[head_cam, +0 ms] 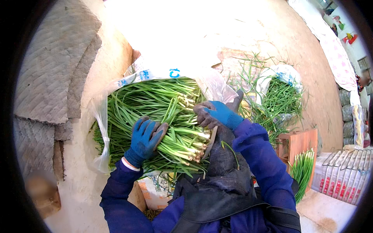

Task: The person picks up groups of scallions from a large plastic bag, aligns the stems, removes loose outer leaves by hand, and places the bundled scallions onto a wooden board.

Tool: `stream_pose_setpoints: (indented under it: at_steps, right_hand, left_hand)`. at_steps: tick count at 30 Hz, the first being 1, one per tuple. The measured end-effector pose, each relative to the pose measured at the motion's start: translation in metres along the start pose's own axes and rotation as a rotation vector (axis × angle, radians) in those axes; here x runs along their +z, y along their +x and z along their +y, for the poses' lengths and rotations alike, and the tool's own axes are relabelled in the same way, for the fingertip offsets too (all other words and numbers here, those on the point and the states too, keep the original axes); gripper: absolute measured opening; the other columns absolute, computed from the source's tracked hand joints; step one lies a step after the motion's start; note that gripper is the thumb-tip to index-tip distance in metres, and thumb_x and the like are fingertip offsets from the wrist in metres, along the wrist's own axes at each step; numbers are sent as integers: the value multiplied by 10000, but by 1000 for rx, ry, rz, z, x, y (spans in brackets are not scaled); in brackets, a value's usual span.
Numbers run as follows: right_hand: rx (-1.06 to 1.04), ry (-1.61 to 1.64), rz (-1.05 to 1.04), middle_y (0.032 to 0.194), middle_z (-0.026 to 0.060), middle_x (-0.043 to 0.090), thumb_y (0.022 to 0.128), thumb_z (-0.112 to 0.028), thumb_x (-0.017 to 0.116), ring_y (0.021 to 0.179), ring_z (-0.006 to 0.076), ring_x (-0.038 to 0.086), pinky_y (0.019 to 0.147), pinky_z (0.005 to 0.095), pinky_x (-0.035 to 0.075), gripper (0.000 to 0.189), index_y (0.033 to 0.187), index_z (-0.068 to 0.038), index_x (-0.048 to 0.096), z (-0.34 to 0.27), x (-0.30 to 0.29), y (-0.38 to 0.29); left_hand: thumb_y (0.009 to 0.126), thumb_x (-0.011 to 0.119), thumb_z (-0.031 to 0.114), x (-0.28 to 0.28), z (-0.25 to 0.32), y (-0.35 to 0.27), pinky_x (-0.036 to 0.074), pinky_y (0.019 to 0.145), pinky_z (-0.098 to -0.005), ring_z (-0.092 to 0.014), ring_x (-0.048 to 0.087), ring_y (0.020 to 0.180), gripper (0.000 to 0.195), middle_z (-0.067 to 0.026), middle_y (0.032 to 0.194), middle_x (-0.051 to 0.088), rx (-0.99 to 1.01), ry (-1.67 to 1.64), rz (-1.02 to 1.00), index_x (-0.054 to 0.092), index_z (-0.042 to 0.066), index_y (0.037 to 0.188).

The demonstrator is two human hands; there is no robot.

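A large heap of long green leafy stalks, probably garlic chives [140, 99], lies before me in an opened clear plastic bag [215, 87], with pale root ends towards the right. My left hand [147, 137], in a blue and grey work glove, rests with bent fingers on the leaves left of the pale stems; whether it grips any is unclear. My right hand [214, 113], gloved alike, has its fingers curled at the root ends on the heap's right side. Whether stems are inside those fingers is hidden. A loose leaf [230, 148] lies on my dark apron [221, 186].
To the right are a pile of loose green leaves [282, 99] partly in a plastic bag, a wooden stool [303, 142], a bundle of stalks [303, 171] and a white crate [344, 177] with wire racks. Grey quilted mats [52, 64] lie at left.
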State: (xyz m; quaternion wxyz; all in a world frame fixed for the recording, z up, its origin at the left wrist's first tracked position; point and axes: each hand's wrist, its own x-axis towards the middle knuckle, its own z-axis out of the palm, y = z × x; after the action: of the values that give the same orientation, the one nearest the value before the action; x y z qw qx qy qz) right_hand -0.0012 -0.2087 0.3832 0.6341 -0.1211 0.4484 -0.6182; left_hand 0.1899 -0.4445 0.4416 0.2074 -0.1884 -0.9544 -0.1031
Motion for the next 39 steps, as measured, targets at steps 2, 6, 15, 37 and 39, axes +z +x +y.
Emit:
stream_pose_setpoints:
  at_steps: [2,6,15,37,39]
  right_hand:
    - [-28,-506,162,980,128,560,936,-411,466,827,191,560,631,260,470,544,1267,20,429,-26,50,-6]
    - [-10,-1169,-69,1017,260,595,776,-691,496,961,322,605,777,401,483,895,1290,32,373,-27,99,-12]
    - [-58,-1340,123,945,295,589,628,-533,739,897,424,596,793,433,479,832,1150,29,417,17,141,-8]
    - [-147,-611,-99,1072,124,618,738,-286,737,912,183,619,777,307,495,712,1289,-1,386,48,130,-104]
    - [-353,-969,0,1088,188,604,736,-317,726,931,255,631,775,353,499,764,1313,6,342,40,134,-128]
  left_hand:
    - [671,605,138,-1,-5,-14,413,885,-476,-254,541,868,460,-85,910,551,58,78,14,592,61,1124]
    - [658,624,147,-5,7,-11,410,885,-470,-258,534,865,471,-82,906,540,25,28,-25,587,71,1122]
    - [563,720,213,-11,21,-6,364,928,-478,-297,518,929,647,-123,963,532,-8,-13,-342,541,47,1162]
    - [833,618,283,2,166,-67,450,908,-409,-264,554,1050,449,-81,1163,570,-1199,-1742,194,503,88,1221]
    - [811,630,387,-7,170,-53,423,957,-438,-276,517,1117,578,-88,1236,531,-1310,-1969,472,452,126,1295]
